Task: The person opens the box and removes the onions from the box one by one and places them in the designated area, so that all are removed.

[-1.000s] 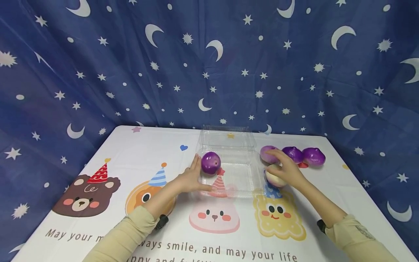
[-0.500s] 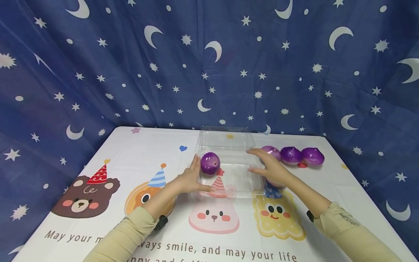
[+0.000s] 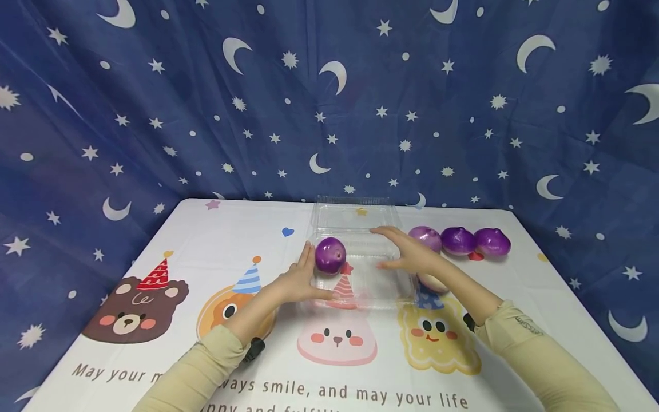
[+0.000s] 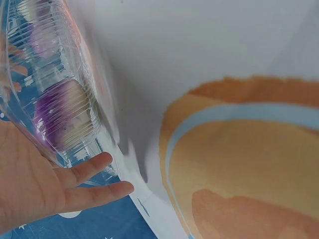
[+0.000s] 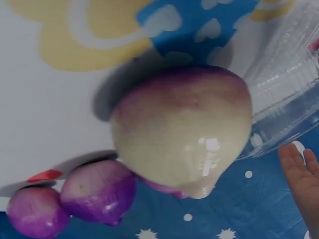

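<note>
A clear plastic clamshell box (image 3: pixel 368 286) stands with its lid (image 3: pixel 337 217) folded back. One purple onion (image 3: pixel 330 256) sits inside at the left end. My left hand (image 3: pixel 298 284) rests against the box's left side, fingers straight and thumb at the near edge; the left wrist view shows the palm (image 4: pixel 30 184) beside the clear wall. Over the box's right part hovers my right hand (image 3: pixel 417 254), fingers spread and holding nothing. A white-and-purple onion (image 5: pixel 184 129) lies just right of the box, partly hidden by that hand in the head view.
Three more purple onions stand in a row behind on the right: a lighter one (image 3: pixel 425 238) close to the box, a darker one (image 3: pixel 458 241) and an end one (image 3: pixel 492 243). The white printed tablecloth (image 3: pixel 247 220) meets a blue star-patterned curtain (image 3: pixel 278 103) at the back.
My right hand has moved left from the white-and-purple onion to above the box's right part, leaving that onion on the table. My left hand has stayed at the box's left side.
</note>
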A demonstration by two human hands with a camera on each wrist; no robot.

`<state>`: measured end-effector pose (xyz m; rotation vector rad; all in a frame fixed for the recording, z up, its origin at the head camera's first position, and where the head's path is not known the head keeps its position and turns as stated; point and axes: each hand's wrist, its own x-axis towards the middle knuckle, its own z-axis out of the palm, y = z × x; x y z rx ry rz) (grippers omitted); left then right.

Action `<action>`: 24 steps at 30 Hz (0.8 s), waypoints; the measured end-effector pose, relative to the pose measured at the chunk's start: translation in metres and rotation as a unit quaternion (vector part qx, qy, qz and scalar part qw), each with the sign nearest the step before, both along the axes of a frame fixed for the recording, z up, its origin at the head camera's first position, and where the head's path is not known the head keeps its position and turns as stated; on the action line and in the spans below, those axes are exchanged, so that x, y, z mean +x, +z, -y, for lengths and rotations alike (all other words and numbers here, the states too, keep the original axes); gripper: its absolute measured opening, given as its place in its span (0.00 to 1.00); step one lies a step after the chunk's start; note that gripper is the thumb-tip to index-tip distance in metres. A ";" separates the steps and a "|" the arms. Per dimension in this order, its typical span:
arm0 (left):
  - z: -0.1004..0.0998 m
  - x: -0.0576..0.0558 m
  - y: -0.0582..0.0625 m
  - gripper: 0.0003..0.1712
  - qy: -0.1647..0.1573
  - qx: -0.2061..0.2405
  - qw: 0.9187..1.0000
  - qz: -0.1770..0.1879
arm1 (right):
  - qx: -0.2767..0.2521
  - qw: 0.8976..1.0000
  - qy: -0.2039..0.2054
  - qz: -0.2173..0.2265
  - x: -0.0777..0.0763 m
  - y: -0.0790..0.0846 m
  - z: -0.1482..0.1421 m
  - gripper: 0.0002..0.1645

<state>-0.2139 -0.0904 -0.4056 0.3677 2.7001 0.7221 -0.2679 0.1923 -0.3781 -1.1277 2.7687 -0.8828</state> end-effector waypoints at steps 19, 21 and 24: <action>-0.001 -0.001 0.001 0.70 0.002 0.003 1.000 0.003 | -0.038 0.991 -0.027 0.122 -0.014 0.006 0.042 0.37; 0.000 -0.001 0.001 0.70 0.001 0.001 1.000 0.003 | -0.040 0.991 -0.026 0.127 -0.015 0.004 0.047 0.36; 0.000 -0.002 0.000 0.70 -0.002 0.001 1.000 0.004 | -0.041 0.989 -0.036 0.141 -0.017 0.002 0.054 0.34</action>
